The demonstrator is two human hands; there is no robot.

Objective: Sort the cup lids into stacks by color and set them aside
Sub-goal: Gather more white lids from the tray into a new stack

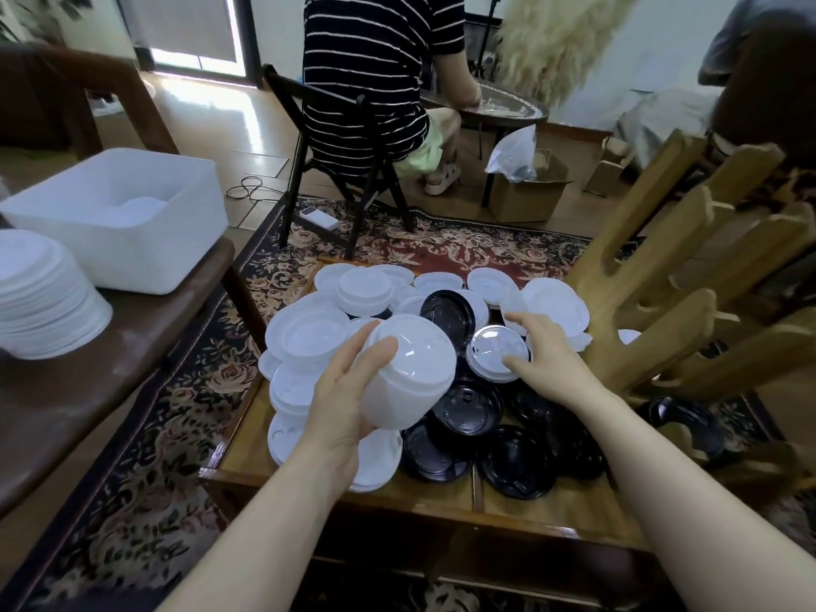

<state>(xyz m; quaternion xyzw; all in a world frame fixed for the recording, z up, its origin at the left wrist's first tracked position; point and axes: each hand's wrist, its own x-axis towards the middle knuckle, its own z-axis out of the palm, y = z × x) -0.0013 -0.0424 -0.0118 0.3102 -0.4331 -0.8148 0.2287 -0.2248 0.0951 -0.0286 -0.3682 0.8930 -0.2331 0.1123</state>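
The left hand [340,404] grips a tall stack of white lids [408,373], fingers and thumb curled around its side, and holds it tilted above the heap. The stack is smooth, matte plastic, round, with a shiny clear top face. The right hand [545,351] reaches over the heap with fingers and thumb spread around a single clear lid [499,353]; the fingertips touch its rim, but I cannot tell whether it is really pinched.

The heap lies on a low wooden worktop [441,501], brown and glossy, with a raised edge at the near side. The loose white lids [309,329] fill the left and far part, thin round discs with a raised rim, lying over each other. The black lids [514,461] are on the near right, glossy, flat, some overlapping. A strip of bare wood remains along the near edge.

At the left stands a brown bench [145,342] with a second stack of white lids [44,298] and, beside it, a white plastic bin [145,240], rectangular with rounded corners. At the right, a light wooden rack [662,276] with thick arms stands close against the heap, so the room there is narrow. A flowered carpet [145,457] lies under the worktop. Behind, a person in a striped shirt [375,72] sits on a dark folding chair [318,139].
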